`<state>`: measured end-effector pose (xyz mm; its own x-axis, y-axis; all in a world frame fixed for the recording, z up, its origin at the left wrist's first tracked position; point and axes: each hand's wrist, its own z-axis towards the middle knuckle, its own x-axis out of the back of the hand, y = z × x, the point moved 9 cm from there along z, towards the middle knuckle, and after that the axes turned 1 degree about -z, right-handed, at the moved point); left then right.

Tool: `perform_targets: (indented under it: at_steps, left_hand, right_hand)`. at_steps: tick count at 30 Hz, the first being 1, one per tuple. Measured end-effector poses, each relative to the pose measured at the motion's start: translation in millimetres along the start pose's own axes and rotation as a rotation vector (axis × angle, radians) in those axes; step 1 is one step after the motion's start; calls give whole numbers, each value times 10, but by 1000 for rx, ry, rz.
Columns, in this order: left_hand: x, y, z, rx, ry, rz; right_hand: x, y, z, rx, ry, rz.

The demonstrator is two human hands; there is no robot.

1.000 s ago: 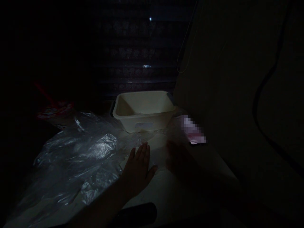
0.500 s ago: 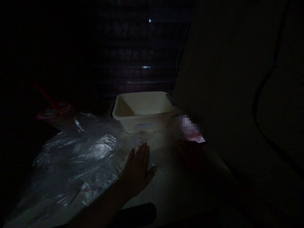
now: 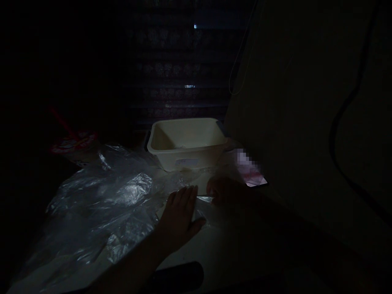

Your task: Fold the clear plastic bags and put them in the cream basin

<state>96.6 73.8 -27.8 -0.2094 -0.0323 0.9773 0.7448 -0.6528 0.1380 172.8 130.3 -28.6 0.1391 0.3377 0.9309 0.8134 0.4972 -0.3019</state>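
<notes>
The scene is very dark. My left hand lies flat, fingers stretched forward, pressing on a pale flat piece and clear plastic on the table. Just right of its fingertips, my right hand, mostly in shadow, has its fingers closed on the edge of a clear plastic bag. That edge is pulled straight between the two hands. Left of my left hand spreads a large heap of crumpled clear plastic bags. How far the bag runs under my hand is hidden.
A cream plastic basin stands behind the hands. To its right lies a phone with a lit screen. A lidded cup with a red straw is at the left. A dark rounded object lies near the front edge.
My right hand has come in from the right, beside my left hand, and closed on the plastic edge. My left hand has stayed nearly in place; the view has shifted slightly.
</notes>
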Motion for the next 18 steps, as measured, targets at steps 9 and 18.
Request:
perform_targets:
  at_steps: [9, 18]
  left_hand:
    - [136, -131, 38, 29, 87, -459]
    - [-198, -451, 37, 517, 106, -1669]
  right_hand:
    - [-68, 81, -59, 20, -158, 374]
    - [-204, 229, -33, -197, 45, 1099]
